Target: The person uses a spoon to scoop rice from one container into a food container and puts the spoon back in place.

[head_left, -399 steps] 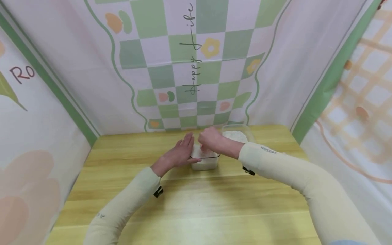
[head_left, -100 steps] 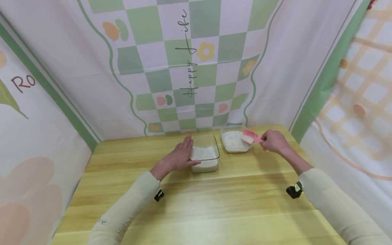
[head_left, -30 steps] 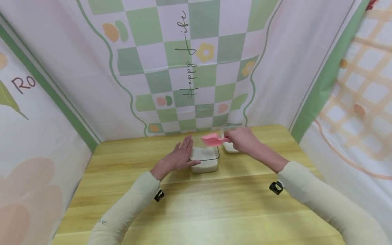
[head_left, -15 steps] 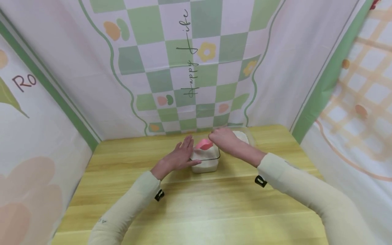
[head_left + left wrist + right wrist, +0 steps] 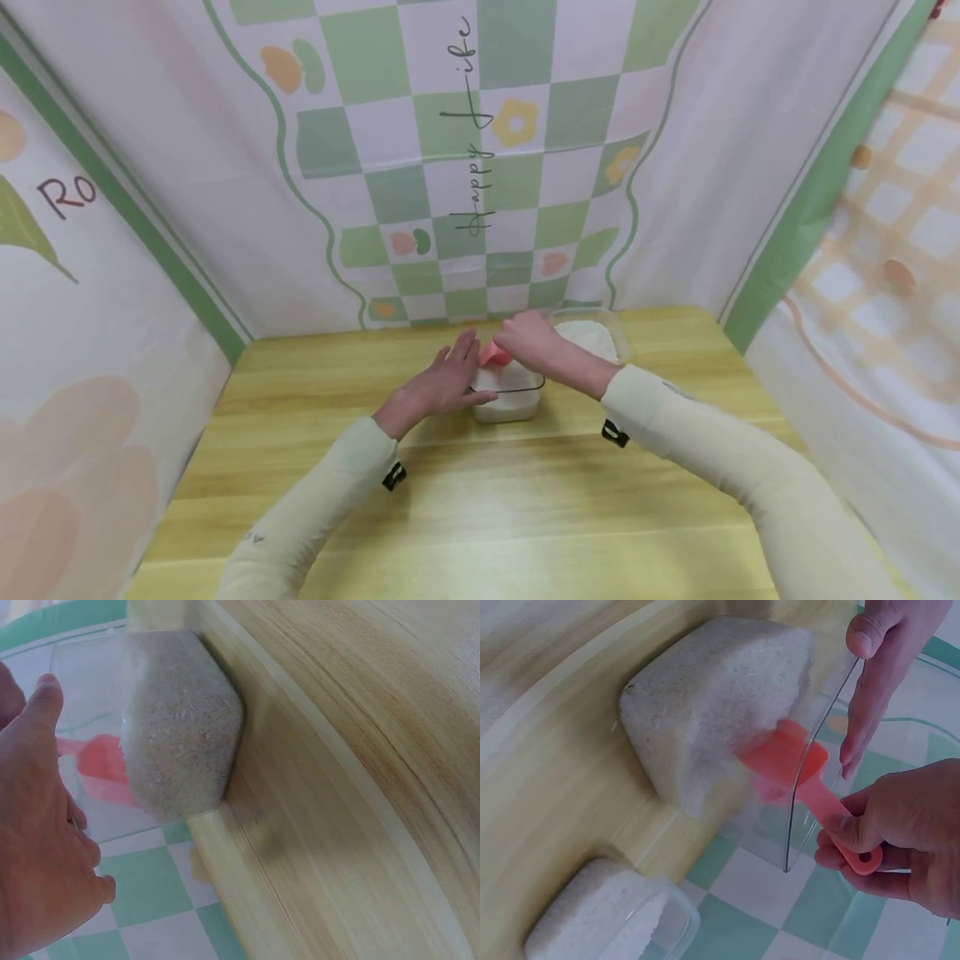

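Table (image 5: 525,500): pale wood, fills lower frame of head view.
Glass box (image 5: 510,392): centre of frame, clear, rigid, near full of rice; likely heavy, breakable, slick-walled.
Left hand (image 5: 442,385): fingers straight, together, flat against box's left wall.
Right hand (image 5: 900,840): fingers curled tight round scoop handle.
Pink scoop (image 5: 795,761): light stiff plastic, bowl dipped into rice; best held by handle end.
Second tub (image 5: 607,922): lower left in right wrist view, half hidden behind right hand in head view.
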Demonstrator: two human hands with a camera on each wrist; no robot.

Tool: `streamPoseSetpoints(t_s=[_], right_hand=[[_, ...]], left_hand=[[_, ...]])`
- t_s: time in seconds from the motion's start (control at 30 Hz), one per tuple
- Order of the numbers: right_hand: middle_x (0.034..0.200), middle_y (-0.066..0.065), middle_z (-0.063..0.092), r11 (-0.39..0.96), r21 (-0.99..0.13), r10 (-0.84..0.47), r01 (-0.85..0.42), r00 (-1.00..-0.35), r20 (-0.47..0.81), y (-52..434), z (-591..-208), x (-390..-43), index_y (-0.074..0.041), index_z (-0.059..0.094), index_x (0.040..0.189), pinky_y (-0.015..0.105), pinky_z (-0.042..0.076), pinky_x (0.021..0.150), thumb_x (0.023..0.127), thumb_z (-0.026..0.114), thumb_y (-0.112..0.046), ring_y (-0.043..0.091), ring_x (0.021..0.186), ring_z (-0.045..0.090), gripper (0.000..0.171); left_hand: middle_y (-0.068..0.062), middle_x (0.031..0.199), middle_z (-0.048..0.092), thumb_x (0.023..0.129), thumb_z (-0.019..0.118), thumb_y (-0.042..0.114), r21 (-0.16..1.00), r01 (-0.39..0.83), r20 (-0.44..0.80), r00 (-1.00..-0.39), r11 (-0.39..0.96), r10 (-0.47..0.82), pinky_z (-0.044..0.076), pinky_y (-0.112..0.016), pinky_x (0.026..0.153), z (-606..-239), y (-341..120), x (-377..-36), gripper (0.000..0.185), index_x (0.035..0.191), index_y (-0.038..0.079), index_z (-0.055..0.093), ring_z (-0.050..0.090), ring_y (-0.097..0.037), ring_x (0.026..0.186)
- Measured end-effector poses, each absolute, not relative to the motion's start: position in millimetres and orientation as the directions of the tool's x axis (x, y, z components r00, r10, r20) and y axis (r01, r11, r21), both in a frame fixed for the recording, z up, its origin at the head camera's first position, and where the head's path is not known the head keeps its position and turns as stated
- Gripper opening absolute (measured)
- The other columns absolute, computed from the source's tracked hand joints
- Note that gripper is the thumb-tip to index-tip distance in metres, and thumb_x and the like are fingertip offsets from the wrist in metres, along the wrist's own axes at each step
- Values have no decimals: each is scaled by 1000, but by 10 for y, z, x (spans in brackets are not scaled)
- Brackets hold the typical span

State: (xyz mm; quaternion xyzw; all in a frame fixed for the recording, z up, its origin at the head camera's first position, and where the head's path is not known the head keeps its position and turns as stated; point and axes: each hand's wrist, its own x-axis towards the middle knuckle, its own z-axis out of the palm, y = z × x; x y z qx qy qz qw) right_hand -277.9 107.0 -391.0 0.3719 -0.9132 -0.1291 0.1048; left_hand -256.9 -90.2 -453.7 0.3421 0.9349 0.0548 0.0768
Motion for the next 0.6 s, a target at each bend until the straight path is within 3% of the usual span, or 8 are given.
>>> streamPoseSetpoints(t_s=[0.27,0.43,0.6], right_hand=[[72,2,69,616,297,-767,-730,-642,15,1027,-3919,-2860,-10,68,72,31,54,57,78,69,7,17,61,60,18],[80,7,71,595,283,-768,-752,-636,-75,1013,-3939,-2943,-6,70,79,34,56,61,82,67,6,21,68,64,12],[68,1,59,600,193,-756,-776,-629,-182,1018,-3884,-2969,-10,59,67,29,47,55,78,65,9,16,61,54,23]], left_hand=[[-23,167,-5,97,40,68,167,628,-100,-756,760,646,20,-54,123,-4537,-889,-2571,101,157,-7,7,-4,-30,156],[-24,167,-3,98,40,68,161,629,-92,-757,760,647,21,-55,123,-4545,-887,-2574,101,157,-8,9,-2,-31,156],[-24,166,-5,98,41,66,143,627,-105,-760,766,642,21,-53,123,-4531,-888,-2563,101,157,-7,6,-2,-30,156]])
